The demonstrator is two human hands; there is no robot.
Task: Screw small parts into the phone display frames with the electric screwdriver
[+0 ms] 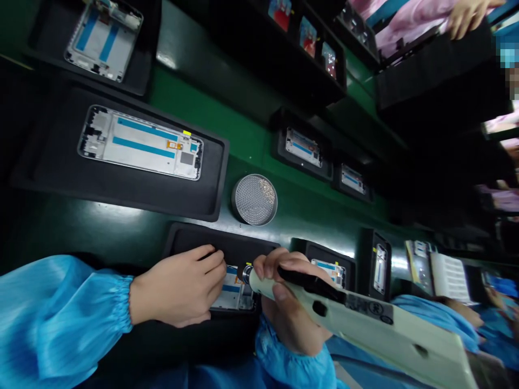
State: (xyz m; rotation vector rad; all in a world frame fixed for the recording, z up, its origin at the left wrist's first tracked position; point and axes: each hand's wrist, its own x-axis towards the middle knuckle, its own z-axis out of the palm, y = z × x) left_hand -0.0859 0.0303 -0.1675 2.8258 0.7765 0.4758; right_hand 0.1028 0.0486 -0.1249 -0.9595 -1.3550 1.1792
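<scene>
The phone frame (234,294) lies in a black tray (227,249) at the near edge of the green belt (251,146), mostly covered by both hands; only a white and blue patch shows between them. The left hand (180,292) rests on it palm down from the left, its fingers bent and close together and their tips on the frame's far edge. It pins the frame rather than clasping anything. The right hand (286,302) is wrapped tightly around the pale electric screwdriver (365,321). The tool's metal tip sits over the right end of the frame, though contact cannot be made out. Both wrists wear blue sleeves (60,319).

Just beyond the tray stands a round metal screw dish (254,200) with a perforated face. To its left lies a larger tray (121,183) holding a second frame (140,143), fully in view. Smaller trays with frames run off to the right along the belt. At the far right corner, a co-worker's hand (466,17) reaches from a pink sleeve.
</scene>
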